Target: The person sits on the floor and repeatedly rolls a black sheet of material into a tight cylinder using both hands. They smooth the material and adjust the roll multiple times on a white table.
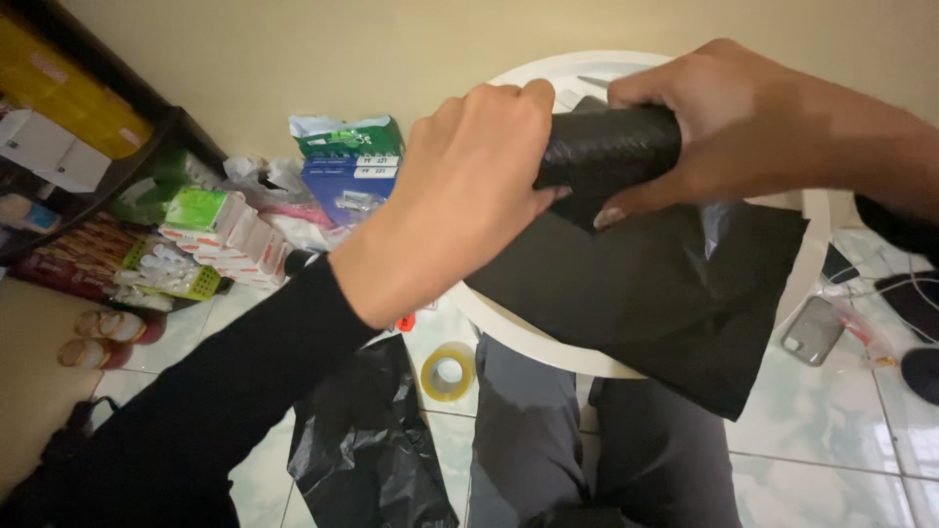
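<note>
Nearest the camera, a black sleeve ran up to the left hand (460,196), which was closed in a fist around one end of a black plastic roll (608,147). At the other end the right hand (738,122) wrapped the roll from above, fingers curled over it and thumb underneath. Both hands held the roll clear above a round white table (548,337). A black sheet (675,293) hung from the roll, lay flat across the table and drooped over its near edge; by the look of it, a length had been drawn out and was not yet separated from the roll. Below the table were the person's grey-trousered knees (587,440). On the tiled floor lay a crumpled black bag (367,440) and a yellow tape ring (448,373). Against the wall stood a green-and-white pouch (347,137) above a blue carton (352,191) bearing white label strips. Left of these were stacked white-and-red boxes (240,244) topped by a green box (196,207). A phone (812,330) lay on the floor at right.
</note>
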